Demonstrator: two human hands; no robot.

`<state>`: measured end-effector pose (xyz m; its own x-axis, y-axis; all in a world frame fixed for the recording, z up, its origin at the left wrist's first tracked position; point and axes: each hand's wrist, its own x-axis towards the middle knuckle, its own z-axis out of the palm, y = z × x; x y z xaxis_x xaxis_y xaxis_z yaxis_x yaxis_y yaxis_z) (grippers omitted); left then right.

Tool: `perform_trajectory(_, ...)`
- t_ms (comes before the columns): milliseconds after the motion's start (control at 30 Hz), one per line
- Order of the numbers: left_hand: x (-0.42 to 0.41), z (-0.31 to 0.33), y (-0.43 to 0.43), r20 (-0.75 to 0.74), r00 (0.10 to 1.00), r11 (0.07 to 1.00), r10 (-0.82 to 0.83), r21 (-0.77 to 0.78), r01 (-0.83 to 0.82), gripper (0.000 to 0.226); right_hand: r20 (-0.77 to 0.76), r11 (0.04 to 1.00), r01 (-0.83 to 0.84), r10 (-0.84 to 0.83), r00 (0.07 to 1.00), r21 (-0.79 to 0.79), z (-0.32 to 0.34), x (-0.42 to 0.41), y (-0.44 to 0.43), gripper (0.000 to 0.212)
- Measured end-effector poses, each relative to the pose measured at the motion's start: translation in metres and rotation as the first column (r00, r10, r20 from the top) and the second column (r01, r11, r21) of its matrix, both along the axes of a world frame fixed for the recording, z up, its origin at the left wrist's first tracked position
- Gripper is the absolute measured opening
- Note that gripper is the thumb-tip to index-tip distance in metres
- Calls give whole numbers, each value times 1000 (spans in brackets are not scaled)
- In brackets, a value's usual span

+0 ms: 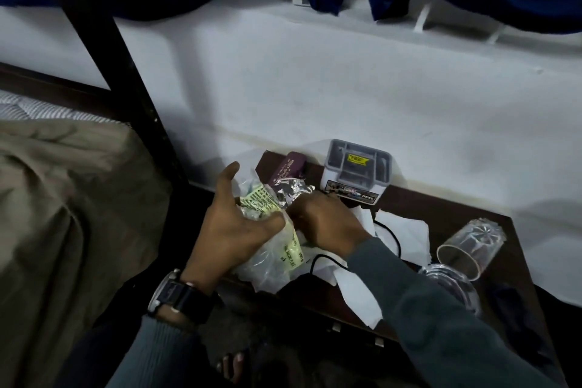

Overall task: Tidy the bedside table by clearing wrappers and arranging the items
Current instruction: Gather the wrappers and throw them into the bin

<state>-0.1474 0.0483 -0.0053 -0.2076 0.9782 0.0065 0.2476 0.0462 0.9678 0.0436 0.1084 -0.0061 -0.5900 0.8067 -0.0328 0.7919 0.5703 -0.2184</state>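
A dark wooden bedside table point(456, 217) stands against a white wall. My left hand point(230, 230) presses its thumb on a clear plastic wrapper with a yellow-green label point(274, 258) at the table's left edge, fingers spread. My right hand point(327, 224) is closed on a crumpled silver foil wrapper point(291, 192) right beside it. Behind them lies a maroon spectacle case point(289, 168). White tissue papers point(400, 233) lie crumpled at the middle, with a black cable point(392, 236) running over them.
A grey-white organiser box point(357, 172) stands at the back by the wall. A clear glass point(469, 246) lies on its side at the right, with another clear glass piece point(453, 290) in front. The bed with a brown blanket point(63, 198) and a dark bedpost point(132, 85) are left.
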Motion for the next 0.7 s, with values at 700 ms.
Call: perform_trajectory(700,45,8,2,-84,985,970,-152,176,165,122,-656,997,-2,-46,753,-72,49,40,-24,19)
